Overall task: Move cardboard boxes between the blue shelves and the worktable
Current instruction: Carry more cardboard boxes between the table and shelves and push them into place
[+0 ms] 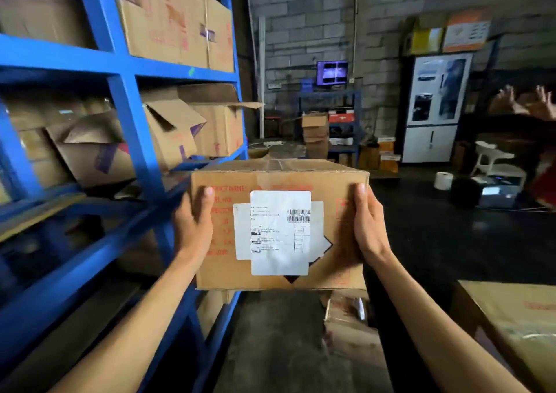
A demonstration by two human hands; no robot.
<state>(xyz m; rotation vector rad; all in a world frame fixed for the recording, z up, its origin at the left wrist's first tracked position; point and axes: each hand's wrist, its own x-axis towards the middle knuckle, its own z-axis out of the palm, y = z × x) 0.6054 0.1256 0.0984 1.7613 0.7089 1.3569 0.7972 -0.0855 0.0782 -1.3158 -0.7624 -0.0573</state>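
Here, a cardboard box [279, 227] is carried in mid-air beside the blue shelves [129, 97], left hand [192, 227] and right hand [368, 227] clamping opposite sides, a two-sided grip likely steadying it.

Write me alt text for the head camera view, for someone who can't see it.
Two bare hands, left hand and right hand, hold a cardboard box with a white shipping label by its sides at chest height. Blue shelves stacked with more cardboard boxes stand to the left, in a dim warehouse.
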